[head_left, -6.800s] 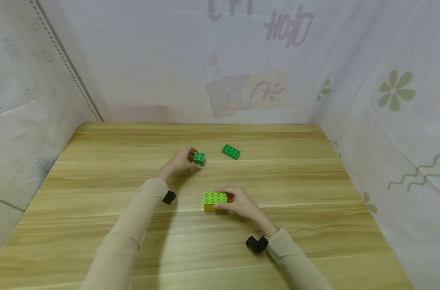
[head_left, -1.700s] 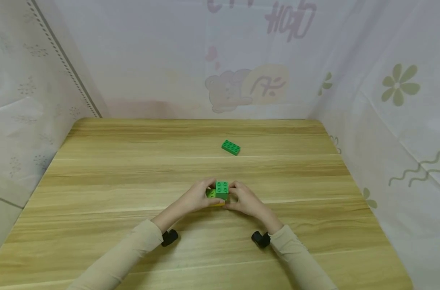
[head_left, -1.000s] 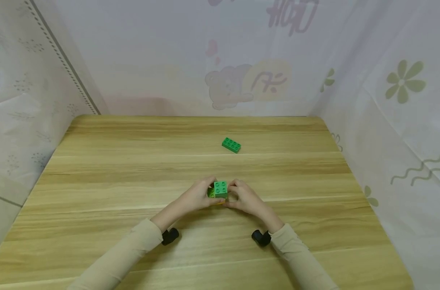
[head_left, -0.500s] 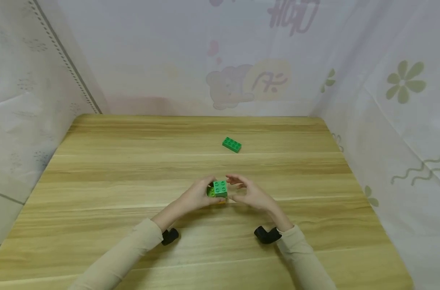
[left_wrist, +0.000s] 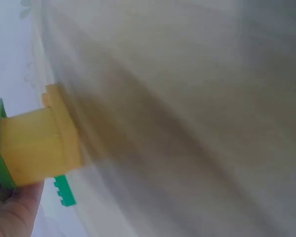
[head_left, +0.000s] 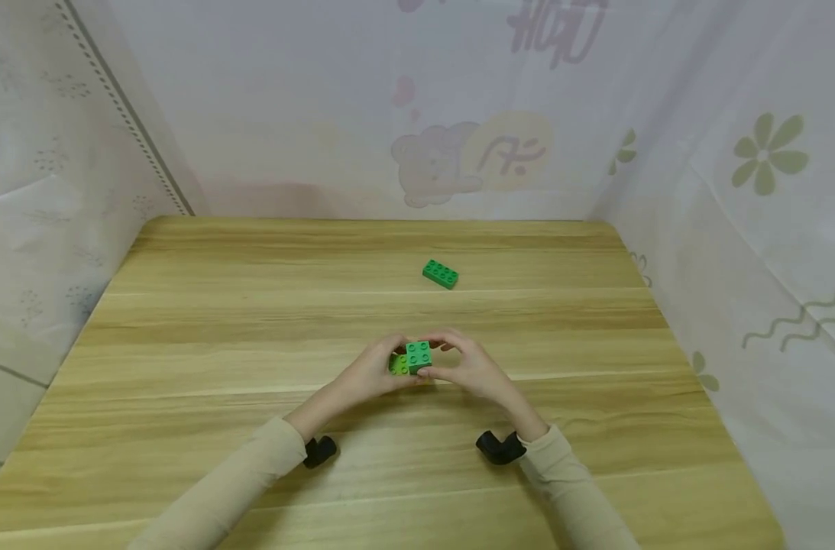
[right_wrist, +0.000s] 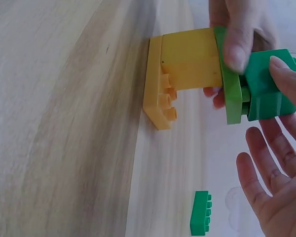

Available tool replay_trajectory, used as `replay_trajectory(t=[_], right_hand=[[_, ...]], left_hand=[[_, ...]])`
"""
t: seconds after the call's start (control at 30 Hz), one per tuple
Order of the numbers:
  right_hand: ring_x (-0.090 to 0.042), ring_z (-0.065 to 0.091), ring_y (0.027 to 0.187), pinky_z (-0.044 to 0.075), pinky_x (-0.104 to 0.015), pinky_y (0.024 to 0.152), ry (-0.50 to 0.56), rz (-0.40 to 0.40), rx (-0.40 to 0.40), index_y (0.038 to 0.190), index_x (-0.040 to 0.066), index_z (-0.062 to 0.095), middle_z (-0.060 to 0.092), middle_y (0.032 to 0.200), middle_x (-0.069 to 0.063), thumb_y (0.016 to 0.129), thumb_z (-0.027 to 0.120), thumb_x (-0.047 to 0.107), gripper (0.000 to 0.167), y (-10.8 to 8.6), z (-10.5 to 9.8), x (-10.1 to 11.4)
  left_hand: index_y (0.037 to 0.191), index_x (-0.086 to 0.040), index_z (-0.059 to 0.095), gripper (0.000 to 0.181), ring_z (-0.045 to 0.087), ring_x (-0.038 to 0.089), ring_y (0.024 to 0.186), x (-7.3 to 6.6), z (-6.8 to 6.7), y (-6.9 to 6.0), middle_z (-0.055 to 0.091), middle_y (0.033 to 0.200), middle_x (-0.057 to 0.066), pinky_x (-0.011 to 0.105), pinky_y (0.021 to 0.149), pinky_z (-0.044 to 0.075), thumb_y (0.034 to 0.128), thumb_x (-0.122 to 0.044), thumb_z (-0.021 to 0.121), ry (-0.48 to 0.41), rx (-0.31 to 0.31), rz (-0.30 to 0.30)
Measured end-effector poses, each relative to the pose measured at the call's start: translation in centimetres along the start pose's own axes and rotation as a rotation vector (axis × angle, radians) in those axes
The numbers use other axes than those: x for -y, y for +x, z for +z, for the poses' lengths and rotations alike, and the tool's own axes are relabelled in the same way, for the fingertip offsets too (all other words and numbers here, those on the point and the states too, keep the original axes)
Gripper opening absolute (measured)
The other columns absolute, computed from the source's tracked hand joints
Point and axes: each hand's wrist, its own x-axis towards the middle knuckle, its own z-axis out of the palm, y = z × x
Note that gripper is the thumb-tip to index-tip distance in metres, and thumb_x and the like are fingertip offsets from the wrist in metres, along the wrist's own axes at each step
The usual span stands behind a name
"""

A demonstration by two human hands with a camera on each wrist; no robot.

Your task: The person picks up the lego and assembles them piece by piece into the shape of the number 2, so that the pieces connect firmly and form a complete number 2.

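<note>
In the head view, a wood-grained worktop [head_left: 417,489] with rounded far corners is bounded by pale cloth [head_left: 307,114] beyond its far edge and along both side edges; a bear [head_left: 427,168] and lettering [head_left: 558,30] are printed at the back, a flower [head_left: 766,155] on the right-hand side; about midway between the side edges, a small green block [head_left: 419,357] is pinched between thumb and fingers of the right hand [head_left: 470,368]; a lime block [head_left: 399,365] just beneath it is gripped by the left hand [head_left: 372,373]; beige sleeves [head_left: 224,481] are worn; a flat green block [head_left: 441,274] is laid nearer the far edge, well apart from both far corners.

In the left wrist view, a yellow block [left_wrist: 29,145] is seen between the lime block and an orange-yellow base [left_wrist: 66,131]; a broad shadow [left_wrist: 138,113] is cast across the worktop; whether the worktop is touched by the base cannot be told.

In the right wrist view, a gap with studs [right_wrist: 245,94] is shown between lime and small green blocks; the lime block is pressed by the left thumb [right_wrist: 237,52].
</note>
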Motion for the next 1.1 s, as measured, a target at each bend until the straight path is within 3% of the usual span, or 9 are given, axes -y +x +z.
replay_trajectory(t=[0.17,0.27,0.73,0.9,1.1], right_hand=[[-0.026,0.053,0.108,0.043,-0.047,0.094,0.003,0.021,0.016,0.120,0.010,0.057,0.059,0.119,-0.004,0.077,0.072,0.024,0.048,0.1,0.0,-0.3],[-0.025,0.053,0.107,0.043,-0.044,0.093,-0.008,0.019,0.015,0.120,0.012,0.057,0.059,0.118,-0.002,0.077,0.073,0.024,0.047,0.1,-0.1,-0.2],[-0.024,0.053,0.107,0.043,-0.042,0.093,-0.032,0.039,0.024,0.119,0.016,0.058,0.060,0.117,0.000,0.077,0.073,0.025,0.045,0.0,-0.3,0.0],[-0.026,0.055,0.111,0.043,-0.047,0.096,-0.016,0.083,0.047,0.120,0.014,0.056,0.060,0.119,-0.004,0.078,0.072,0.023,0.046,0.1,-0.2,-0.1],[-0.024,0.058,0.111,0.047,-0.038,0.095,0.057,0.078,0.088,0.122,0.009,0.053,0.060,0.120,-0.009,0.080,0.069,0.019,0.046,0.0,-0.1,-0.5]], left_hand=[[0.116,-0.004,0.053,0.056,0.057,0.022,0.102,1.0,-0.5,-1.3,0.059,0.113,0.008,0.036,0.088,0.050,0.0715,-0.029,0.077,-0.030,-0.005,-0.062],[0.118,-0.004,0.052,0.059,0.056,0.026,0.108,1.4,-0.8,-1.8,0.059,0.118,0.011,0.040,0.093,0.047,0.0718,-0.031,0.077,-0.020,-0.012,-0.076],[0.112,-0.003,0.056,0.041,0.060,0.026,0.103,1.8,-0.6,-1.8,0.062,0.111,0.011,0.035,0.090,0.050,0.0775,-0.018,0.073,-0.038,-0.053,0.049],[0.111,-0.004,0.057,0.039,0.061,0.026,0.102,1.8,-0.5,-1.8,0.062,0.109,0.010,0.035,0.088,0.051,0.0776,-0.017,0.072,-0.043,-0.066,0.047],[0.109,-0.004,0.057,0.037,0.061,0.027,0.101,1.8,-0.5,-1.9,0.062,0.107,0.010,0.035,0.087,0.051,0.0780,-0.018,0.072,-0.049,-0.058,0.053]])
